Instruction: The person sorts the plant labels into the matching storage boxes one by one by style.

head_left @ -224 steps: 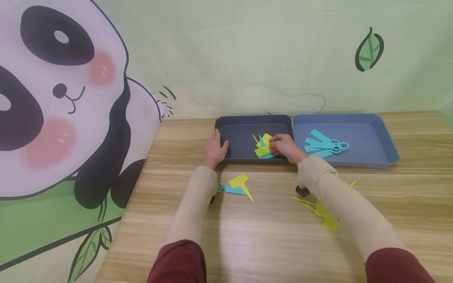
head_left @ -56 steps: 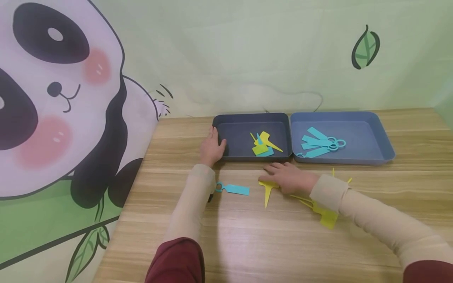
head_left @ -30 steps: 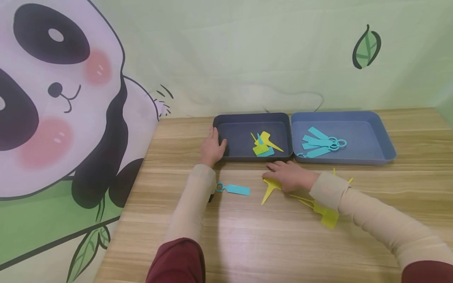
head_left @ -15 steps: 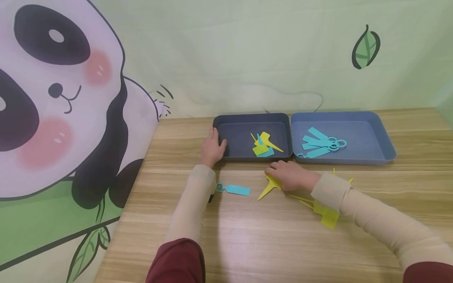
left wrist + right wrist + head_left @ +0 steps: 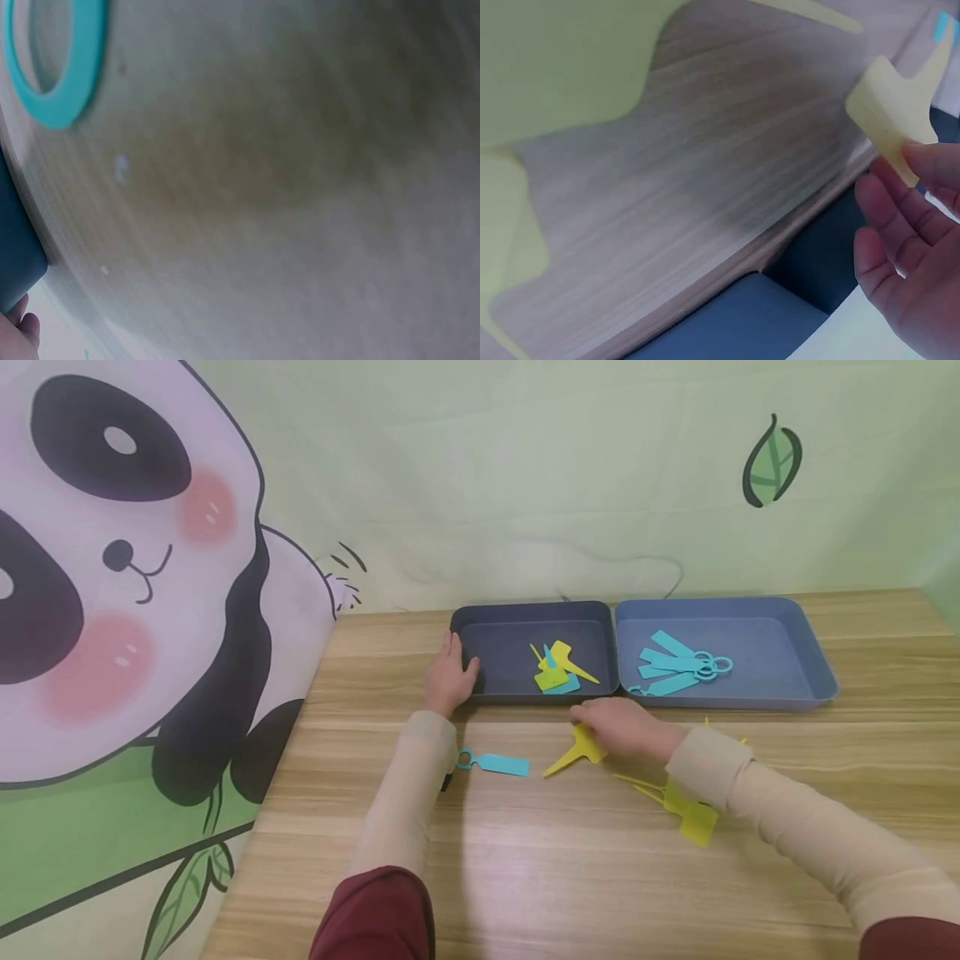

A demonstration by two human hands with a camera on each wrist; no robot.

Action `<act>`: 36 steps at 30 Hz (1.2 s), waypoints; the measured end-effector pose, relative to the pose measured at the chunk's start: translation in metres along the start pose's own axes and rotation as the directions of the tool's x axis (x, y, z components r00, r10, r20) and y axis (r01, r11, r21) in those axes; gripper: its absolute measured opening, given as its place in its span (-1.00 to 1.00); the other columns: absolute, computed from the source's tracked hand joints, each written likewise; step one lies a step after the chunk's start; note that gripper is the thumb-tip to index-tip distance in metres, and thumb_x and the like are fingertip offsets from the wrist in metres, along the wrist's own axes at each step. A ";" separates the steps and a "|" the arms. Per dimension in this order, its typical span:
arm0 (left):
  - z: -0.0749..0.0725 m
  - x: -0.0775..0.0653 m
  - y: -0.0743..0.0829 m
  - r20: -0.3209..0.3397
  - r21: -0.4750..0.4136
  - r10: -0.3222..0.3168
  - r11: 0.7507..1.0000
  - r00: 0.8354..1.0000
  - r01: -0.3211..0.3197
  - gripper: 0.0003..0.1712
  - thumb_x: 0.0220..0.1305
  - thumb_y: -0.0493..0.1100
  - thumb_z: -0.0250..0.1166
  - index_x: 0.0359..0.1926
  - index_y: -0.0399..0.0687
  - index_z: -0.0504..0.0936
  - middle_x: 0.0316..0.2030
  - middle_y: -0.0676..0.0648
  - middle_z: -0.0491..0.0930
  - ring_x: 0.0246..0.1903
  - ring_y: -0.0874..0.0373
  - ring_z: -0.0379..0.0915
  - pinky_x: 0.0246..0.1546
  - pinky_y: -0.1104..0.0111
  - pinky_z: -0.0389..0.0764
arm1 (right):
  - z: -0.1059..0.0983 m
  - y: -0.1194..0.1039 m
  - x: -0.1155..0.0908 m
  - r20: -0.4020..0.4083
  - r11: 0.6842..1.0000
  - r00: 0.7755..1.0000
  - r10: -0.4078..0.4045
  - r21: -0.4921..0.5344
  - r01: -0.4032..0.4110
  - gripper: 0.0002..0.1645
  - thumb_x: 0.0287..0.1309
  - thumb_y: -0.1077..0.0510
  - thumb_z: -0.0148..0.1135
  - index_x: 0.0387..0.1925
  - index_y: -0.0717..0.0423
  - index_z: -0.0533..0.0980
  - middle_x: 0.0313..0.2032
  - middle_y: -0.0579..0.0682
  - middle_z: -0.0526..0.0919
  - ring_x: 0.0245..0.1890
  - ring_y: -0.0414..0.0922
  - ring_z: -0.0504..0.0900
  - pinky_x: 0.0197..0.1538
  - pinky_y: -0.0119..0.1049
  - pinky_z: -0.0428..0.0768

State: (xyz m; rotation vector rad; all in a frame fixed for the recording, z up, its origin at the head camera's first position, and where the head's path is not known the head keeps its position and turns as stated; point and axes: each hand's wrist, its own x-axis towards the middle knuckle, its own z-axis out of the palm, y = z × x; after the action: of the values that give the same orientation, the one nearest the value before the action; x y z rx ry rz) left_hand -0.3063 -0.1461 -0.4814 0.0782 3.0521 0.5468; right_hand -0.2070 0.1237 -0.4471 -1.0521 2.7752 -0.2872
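Head camera looks forward and down from behind the right hand (image 5: 624, 727); both wrist cameras, close over the table (image 5: 525, 877), share the dark tray (image 5: 498, 652).

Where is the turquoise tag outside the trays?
Head view: the turquoise tag lies on the table, right of the left sleeve, in front of the dark tray.

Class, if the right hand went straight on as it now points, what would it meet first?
Probably the near wall of the dark tray; how high the right hand sits is unclear, so it might pass above.
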 end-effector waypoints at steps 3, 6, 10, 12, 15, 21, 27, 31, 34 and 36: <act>0.000 0.000 0.000 -0.006 -0.006 0.000 1.000 1.000 0.000 -0.23 0.28 0.12 -0.15 0.35 -0.21 -0.12 0.38 -0.11 -0.20 0.30 -0.03 -0.03 0.27 0.22 0.12 | -0.006 0.004 0.000 0.013 0.993 1.000 0.019 0.119 -0.020 -0.82 0.07 0.33 0.02 -0.33 0.05 0.49 -0.41 -0.09 0.58 -0.50 -0.20 0.44 -0.37 -0.35 0.48; 0.000 -0.001 0.000 -0.008 -0.012 -0.002 1.000 1.000 0.002 -0.23 0.28 0.11 -0.14 0.35 -0.21 -0.12 0.38 -0.11 -0.20 0.30 -0.04 -0.03 0.26 0.22 0.13 | -0.010 0.009 0.002 0.045 0.968 0.998 0.038 0.246 -0.048 -0.84 0.09 0.32 0.01 -0.37 0.08 0.51 -0.44 -0.09 0.57 -0.52 -0.20 0.40 -0.39 -0.39 0.42; -0.001 -0.001 0.000 -0.002 -0.012 -0.006 1.000 1.000 0.006 -0.23 0.28 0.11 -0.14 0.35 -0.21 -0.12 0.38 -0.11 -0.21 0.31 -0.03 -0.04 0.27 0.22 0.11 | -0.013 0.017 0.005 0.099 0.907 0.992 0.078 0.406 -0.112 -0.84 0.11 0.33 -0.01 -0.35 0.14 0.51 -0.47 -0.02 0.55 -0.53 -0.18 0.40 -0.41 -0.38 0.41; -0.001 -0.001 0.000 0.001 -0.009 -0.007 1.000 1.000 0.007 -0.23 0.28 0.11 -0.15 0.35 -0.21 -0.12 0.38 -0.10 -0.22 0.31 -0.02 -0.05 0.28 0.23 0.10 | -0.014 0.021 0.007 0.124 0.855 0.987 0.100 0.497 -0.149 -0.83 0.13 0.34 -0.04 -0.33 0.19 0.50 -0.46 0.03 0.55 -0.55 -0.16 0.44 -0.42 -0.37 0.45; -0.001 -0.001 0.001 0.000 -0.009 -0.006 1.000 1.000 0.006 -0.23 0.28 0.12 -0.15 0.35 -0.21 -0.13 0.38 -0.10 -0.22 0.32 -0.01 -0.07 0.29 0.24 0.08 | -0.014 0.027 0.009 0.159 0.759 0.977 0.141 0.616 -0.209 -0.84 0.15 0.35 -0.07 -0.30 0.27 0.46 -0.47 0.09 0.54 -0.60 -0.11 0.47 -0.47 -0.33 0.49; 0.000 -0.001 0.000 -0.013 -0.011 -0.001 1.000 1.000 0.001 -0.24 0.28 0.12 -0.16 0.35 -0.19 -0.13 0.38 -0.10 -0.22 0.32 -0.01 -0.07 0.28 0.23 0.08 | -0.015 0.033 0.012 0.183 0.596 0.954 0.237 0.748 -0.292 -0.77 0.17 0.32 -0.07 -0.17 0.36 0.42 -0.46 0.07 0.55 -0.57 -0.15 0.54 -0.44 -0.30 0.57; 0.000 -0.001 0.000 -0.008 -0.004 -0.002 1.000 1.000 0.002 -0.23 0.28 0.13 -0.16 0.35 -0.19 -0.13 0.38 -0.09 -0.22 0.31 -0.01 -0.06 0.28 0.23 0.09 | -0.021 0.032 0.016 0.221 0.431 0.922 0.317 0.833 -0.348 -0.69 0.19 0.32 -0.07 -0.04 0.41 0.35 -0.43 0.07 0.53 -0.54 -0.15 0.57 -0.39 -0.34 0.60; -0.002 -0.001 0.001 0.004 -0.008 -0.006 1.000 1.000 0.006 -0.23 0.28 0.12 -0.16 0.35 -0.19 -0.14 0.38 -0.09 -0.22 0.32 -0.01 -0.07 0.29 0.23 0.07 | -0.023 0.031 0.021 0.236 0.362 0.903 0.358 0.857 -0.367 -0.64 0.19 0.32 -0.06 0.00 0.43 0.33 -0.37 0.10 0.54 -0.54 -0.17 0.58 -0.35 -0.34 0.62; -0.002 -0.001 0.001 0.010 -0.005 -0.005 1.000 1.000 0.005 -0.23 0.29 0.12 -0.16 0.35 -0.19 -0.14 0.38 -0.09 -0.23 0.32 -0.01 -0.08 0.29 0.23 0.07 | -0.022 0.033 0.026 0.239 0.325 0.891 0.386 0.869 -0.374 -0.63 0.20 0.31 -0.07 0.03 0.42 0.33 -0.36 0.12 0.56 -0.54 -0.19 0.59 -0.33 -0.34 0.62; -0.002 -0.001 0.001 0.011 -0.003 -0.004 1.000 1.000 0.004 -0.23 0.29 0.12 -0.16 0.35 -0.20 -0.14 0.38 -0.10 -0.23 0.32 0.00 -0.09 0.29 0.23 0.07 | -0.021 0.034 0.030 0.229 0.310 0.887 0.400 0.877 -0.366 -0.61 0.20 0.31 -0.08 0.04 0.43 0.32 -0.36 0.11 0.56 -0.55 -0.22 0.59 -0.34 -0.36 0.61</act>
State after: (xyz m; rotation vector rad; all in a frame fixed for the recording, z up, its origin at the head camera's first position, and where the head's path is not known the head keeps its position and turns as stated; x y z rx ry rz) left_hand -0.3052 -0.1464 -0.4788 0.0749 3.0399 0.5488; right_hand -0.2550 0.1314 -0.4374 -0.0552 2.1206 -1.5236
